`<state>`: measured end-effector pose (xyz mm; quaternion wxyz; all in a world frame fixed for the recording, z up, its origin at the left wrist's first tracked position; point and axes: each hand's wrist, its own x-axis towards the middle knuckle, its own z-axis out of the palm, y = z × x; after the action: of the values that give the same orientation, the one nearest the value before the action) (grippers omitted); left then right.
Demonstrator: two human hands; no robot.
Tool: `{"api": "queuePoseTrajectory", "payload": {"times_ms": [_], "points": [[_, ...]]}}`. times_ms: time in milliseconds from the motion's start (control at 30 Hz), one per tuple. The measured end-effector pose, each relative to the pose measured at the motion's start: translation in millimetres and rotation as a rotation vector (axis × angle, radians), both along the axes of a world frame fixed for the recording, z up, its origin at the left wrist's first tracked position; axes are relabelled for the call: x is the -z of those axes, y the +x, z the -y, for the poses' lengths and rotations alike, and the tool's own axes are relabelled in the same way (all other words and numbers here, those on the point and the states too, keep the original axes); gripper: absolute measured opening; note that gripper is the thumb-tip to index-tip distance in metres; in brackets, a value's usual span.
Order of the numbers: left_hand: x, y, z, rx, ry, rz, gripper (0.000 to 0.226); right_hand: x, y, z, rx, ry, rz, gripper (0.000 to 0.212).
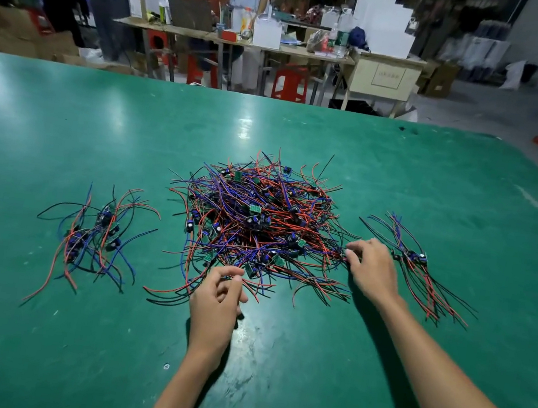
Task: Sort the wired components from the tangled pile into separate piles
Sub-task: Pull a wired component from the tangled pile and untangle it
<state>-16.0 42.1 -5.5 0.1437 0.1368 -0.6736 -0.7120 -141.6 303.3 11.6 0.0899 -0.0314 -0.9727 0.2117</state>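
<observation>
— Head view, edges and open room?
— Green table (64, 126) bare across the far half and along the near edge; far edge running straight below the workshop floor, right corner cut off at an angle. Tangled pile (258, 223) of red, blue and black wired components in the middle. Left pile (97, 235) well apart from it, with a clear strip between; right pile (415, 262) near, only a narrow gap.
— Hands?
— Left hand (218, 297) at the pile's near edge, fingers curled, tips among the wires; whether pinching one, cannot tell. Right hand (371, 268) between the tangled pile and the right pile, fingertips pinched on wires at the tangle's right fringe.
— Writing?
— Sheet on the cream cabinet (380, 76) behind the table, too blurred to read. Nothing legible elsewhere.
— Containers?
— White boxes (382, 26) stacked on that cabinet, contents hidden. Bottles and a white carton (267, 32) on the long bench (181, 30), beside two people; red stools (289, 84) underneath.
</observation>
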Motion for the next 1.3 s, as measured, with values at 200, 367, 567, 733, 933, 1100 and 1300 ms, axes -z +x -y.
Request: {"api": "queuePoseTrajectory", "payload": {"times_ms": [200, 367, 567, 733, 933, 1100, 1300], "points": [[0, 2, 0, 0.014, -0.014, -0.006, 0.016, 4, 23, 5, 0.167, -0.15, -0.22, 0.017], [0, 2, -1, 0.035, -0.032, -0.002, 0.017, 17, 46, 11, 0.199, -0.295, -0.245, 0.012], [0, 5, -1, 0.062, -0.07, -0.002, 0.024, 21, 49, 9, 0.097, -0.117, -0.032, 0.041], [2, 7, -1, 0.065, -0.104, -0.001, 0.024, 20, 48, 11, 0.154, -0.233, -0.063, 0.022], [2, 8, -1, 0.074, -0.13, 0.003, 0.019, 22, 62, 8, 0.224, -0.414, -0.285, 0.019], [2, 10, -1, 0.082, -0.176, -0.001, 0.02, 18, 86, 14, 0.415, -0.556, -0.474, 0.022], [-5, 12, -11, 0.283, -0.254, -0.006, 0.025, 15, 124, 46, 0.154, -0.534, -0.489, 0.018]]}}
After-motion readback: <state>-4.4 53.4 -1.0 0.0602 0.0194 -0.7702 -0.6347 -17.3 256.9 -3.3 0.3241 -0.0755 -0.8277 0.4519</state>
